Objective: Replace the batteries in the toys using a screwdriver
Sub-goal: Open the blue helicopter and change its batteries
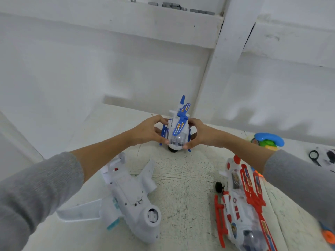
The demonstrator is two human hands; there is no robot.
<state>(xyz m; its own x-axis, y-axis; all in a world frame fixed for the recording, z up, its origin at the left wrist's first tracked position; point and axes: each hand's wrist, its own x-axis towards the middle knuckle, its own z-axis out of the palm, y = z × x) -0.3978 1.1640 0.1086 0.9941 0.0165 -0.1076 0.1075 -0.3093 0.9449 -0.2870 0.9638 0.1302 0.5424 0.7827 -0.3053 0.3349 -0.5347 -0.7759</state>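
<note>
A blue and white toy helicopter (178,130) stands upright at the far middle of the white table (181,178), nose toward me. My left hand (148,130) grips its left side and my right hand (199,134) grips its right side, fingers curled round the body. A white toy airplane (126,196) lies upside down at the near left, its underside and battery cover facing up. At the near right a red and white toy helicopter (243,203) lies on the table. No screwdriver can be made out for certain.
A blue and green toy (268,140) sits at the far right. A small black piece (219,187) lies beside the red helicopter. A magnifying glass (314,156) and dark marks are at the right edge. An orange and blue object (328,234) pokes in bottom right. White walls stand close behind.
</note>
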